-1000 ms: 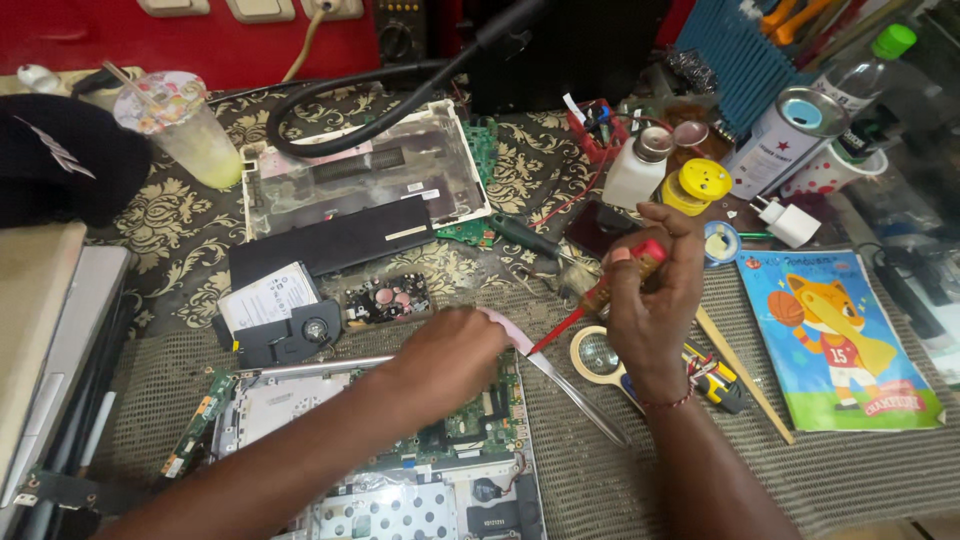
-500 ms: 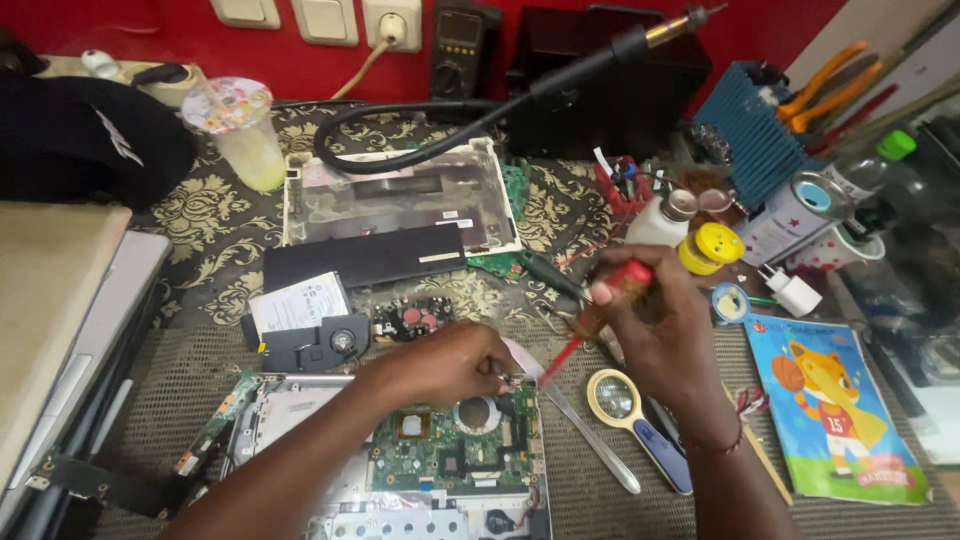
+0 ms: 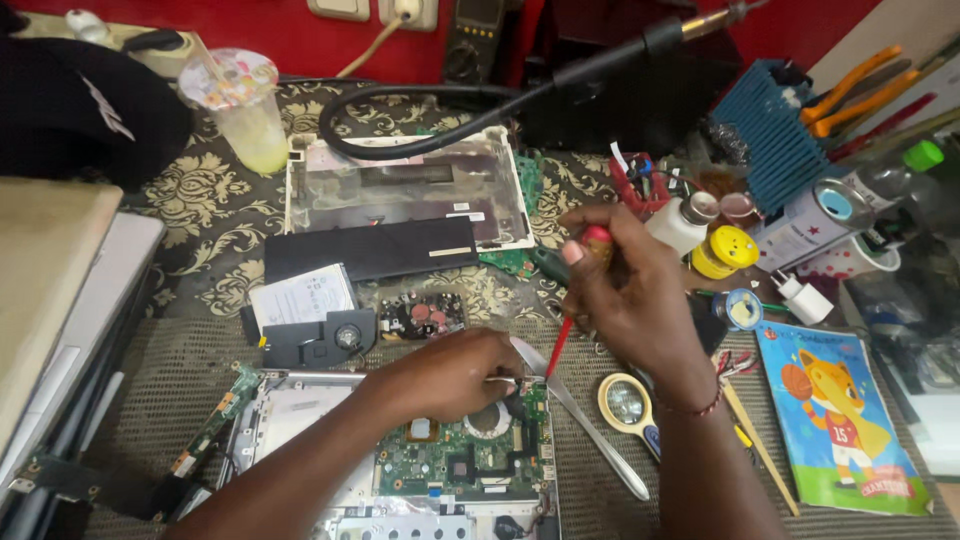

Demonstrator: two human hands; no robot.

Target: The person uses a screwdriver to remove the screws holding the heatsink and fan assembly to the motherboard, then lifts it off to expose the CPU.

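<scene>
While the right hand (image 3: 640, 300) grips the red screwdriver (image 3: 572, 312) with its tip down at the top edge of the green circuit board (image 3: 470, 455) in the opened laptop (image 3: 300, 420), best to keep the shaft upright and press lightly. With the left hand (image 3: 450, 375) closed on something small beside the tip, worth bracing that wrist on the surface (image 3: 200, 220) and staying clear of the tweezers (image 3: 585, 420).

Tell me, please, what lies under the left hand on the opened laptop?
Under the left hand lies the green circuit board in the laptop shell. The spot where the red screwdriver tip lands is covered.
</scene>
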